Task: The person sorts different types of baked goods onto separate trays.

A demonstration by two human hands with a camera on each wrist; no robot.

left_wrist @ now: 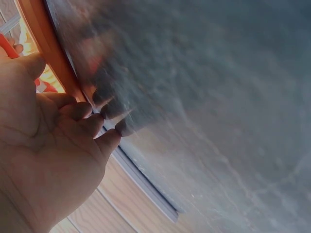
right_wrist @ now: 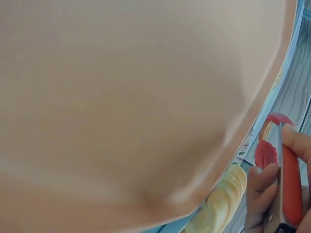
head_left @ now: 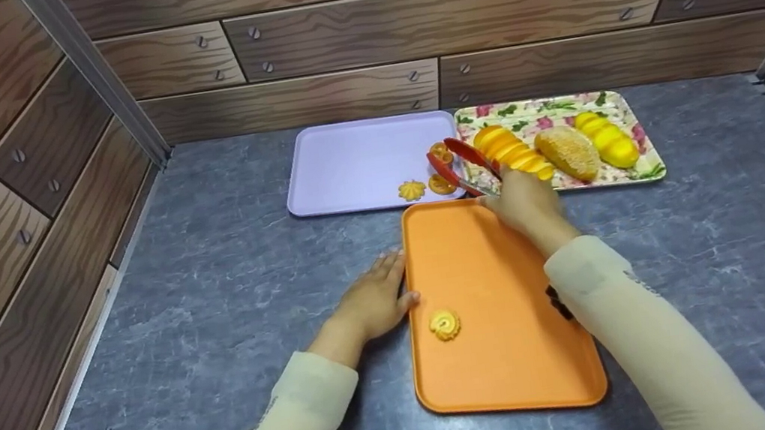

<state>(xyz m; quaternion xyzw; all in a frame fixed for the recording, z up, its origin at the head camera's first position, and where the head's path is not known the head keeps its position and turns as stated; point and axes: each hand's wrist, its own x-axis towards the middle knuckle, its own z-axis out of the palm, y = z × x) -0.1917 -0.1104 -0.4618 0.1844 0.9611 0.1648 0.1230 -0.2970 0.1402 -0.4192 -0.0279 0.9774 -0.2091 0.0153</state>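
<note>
My right hand [head_left: 525, 205] grips a pair of tongs [right_wrist: 290, 189] with red tips. The tips straddle a round brown pastry [head_left: 440, 153] at the right end of the lilac tray [head_left: 352, 166]. Another round pastry [head_left: 442, 184] and a scalloped yellow cookie [head_left: 411, 190] lie close by on that tray. My left hand [head_left: 373, 303] lies at the left edge of the orange tray [head_left: 504, 371], its thumb at the rim and fingers extended. In the left wrist view, the fingertips [left_wrist: 112, 139] touch the tabletop. One swirled yellow cookie [head_left: 444, 325] sits on the orange tray.
On the right, a floral tray [head_left: 648, 167] holds an orange striped bread [head_left: 510, 152], a seeded bun [head_left: 568, 154] and a yellow twisted loaf [head_left: 606, 140]. It stands beside the lilac tray. Wood-patterned walls [head_left: 326, 37] enclose the grey marbled table [head_left: 209, 271] at the back and sides.
</note>
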